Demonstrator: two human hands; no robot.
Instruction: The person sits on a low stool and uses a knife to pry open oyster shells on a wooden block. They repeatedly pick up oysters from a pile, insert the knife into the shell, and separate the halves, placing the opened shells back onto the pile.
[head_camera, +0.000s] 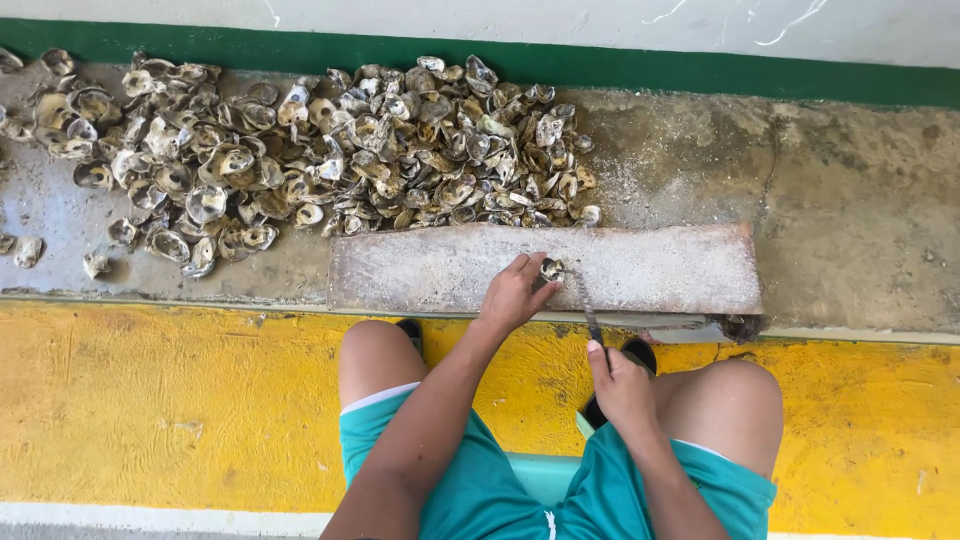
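An oyster (551, 268) sits on the worn plank (660, 270) in front of me, pinned by the fingers of my left hand (513, 293), which are closed around it. My right hand (622, 385) is clenched on the handle of a narrow metal knife (587, 305) whose tip meets the shell. Just behind the plank, a wide heap of empty shells (330, 150) spreads over the rough concrete (850, 200). My knees, in teal shorts (500, 470), hang over a yellow floor (150, 400)
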